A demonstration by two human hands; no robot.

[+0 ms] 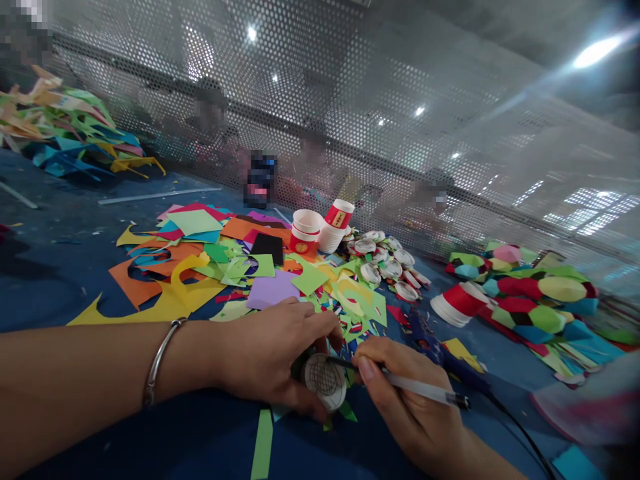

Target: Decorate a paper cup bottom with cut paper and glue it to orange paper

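Note:
My left hand [270, 357], with a silver bangle on its wrist, is closed round a small white paper disc [325, 382] marked with a drawn grid. It presses the disc to the blue table [60, 267]. My right hand [405, 400] is closed on a thin clear pen [420, 390], whose dark tip touches the top of the disc. Green paper scraps poke out from under the disc.
Coloured paper offcuts [200, 267] cover the table beyond my hands. Red-and-white paper cups [320, 230] and cut cup bottoms [387, 263] lie behind, one cup on its side [457, 303]. A blue glue gun [430, 340] and colourful folded shapes [540, 300] are at the right. A perforated screen [350, 100] stands behind.

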